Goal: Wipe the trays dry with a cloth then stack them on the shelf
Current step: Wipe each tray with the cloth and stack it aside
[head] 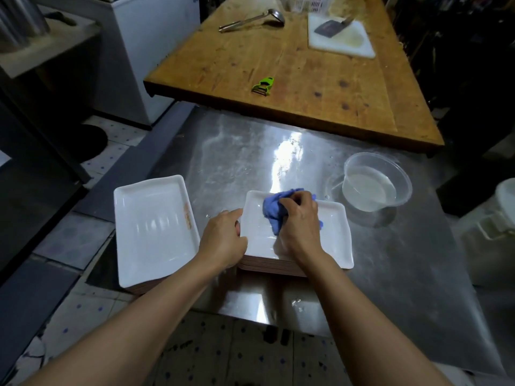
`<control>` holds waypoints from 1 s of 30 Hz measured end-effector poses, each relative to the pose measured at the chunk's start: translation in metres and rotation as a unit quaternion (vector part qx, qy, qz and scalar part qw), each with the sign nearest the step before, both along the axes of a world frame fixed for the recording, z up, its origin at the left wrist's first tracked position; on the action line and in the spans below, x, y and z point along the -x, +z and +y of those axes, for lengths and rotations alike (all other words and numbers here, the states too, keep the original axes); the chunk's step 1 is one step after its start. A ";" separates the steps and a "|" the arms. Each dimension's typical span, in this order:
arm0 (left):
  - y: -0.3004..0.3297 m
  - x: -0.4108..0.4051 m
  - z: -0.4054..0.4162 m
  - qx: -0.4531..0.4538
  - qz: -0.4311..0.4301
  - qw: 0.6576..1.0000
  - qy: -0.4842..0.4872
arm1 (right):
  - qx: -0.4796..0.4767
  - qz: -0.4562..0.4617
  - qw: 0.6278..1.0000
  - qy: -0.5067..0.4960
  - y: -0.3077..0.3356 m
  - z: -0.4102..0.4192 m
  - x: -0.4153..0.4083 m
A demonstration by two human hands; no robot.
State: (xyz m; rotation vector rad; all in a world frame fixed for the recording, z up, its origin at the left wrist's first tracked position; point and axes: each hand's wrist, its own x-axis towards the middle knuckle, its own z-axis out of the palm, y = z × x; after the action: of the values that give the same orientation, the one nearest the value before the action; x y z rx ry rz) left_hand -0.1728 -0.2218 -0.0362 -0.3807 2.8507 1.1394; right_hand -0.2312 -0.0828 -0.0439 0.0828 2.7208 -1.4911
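Right hand [299, 218] clutching blue cloth [274, 210] on glossy white tray [334, 240]; left hand [223, 240] gripping rim. Stiff, slick, likely breakable; best held by edges.

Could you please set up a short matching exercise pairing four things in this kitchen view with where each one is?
Things:
1. blue cloth
2. green peeler
3. clear tub of water
4. cleaver

Places:
A. on the white cutting board
B. on the steel table, right of the trays
C. gripped by the right hand, on the top tray
D. lying alone on the wooden table near its front edge

Pairs: 1-C, 2-D, 3-B, 4-A
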 end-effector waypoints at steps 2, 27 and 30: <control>-0.001 0.000 0.000 -0.002 0.004 1.000 0.005 | -0.067 0.022 0.995 0.076 0.001 -0.011 -0.001; -0.006 0.006 -0.010 -0.183 -0.071 0.980 0.028 | -0.287 -0.015 0.894 0.344 0.020 0.006 -0.045; -0.005 0.007 -0.003 -0.150 -0.057 0.986 0.053 | -0.296 0.021 0.892 0.341 0.015 0.009 -0.050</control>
State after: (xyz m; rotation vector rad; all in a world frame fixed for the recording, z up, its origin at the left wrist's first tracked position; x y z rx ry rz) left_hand -0.1794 -0.2252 -0.0413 -0.5617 2.5351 1.4855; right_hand -0.1811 -0.0738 -0.0289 -0.8010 2.6764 -0.4694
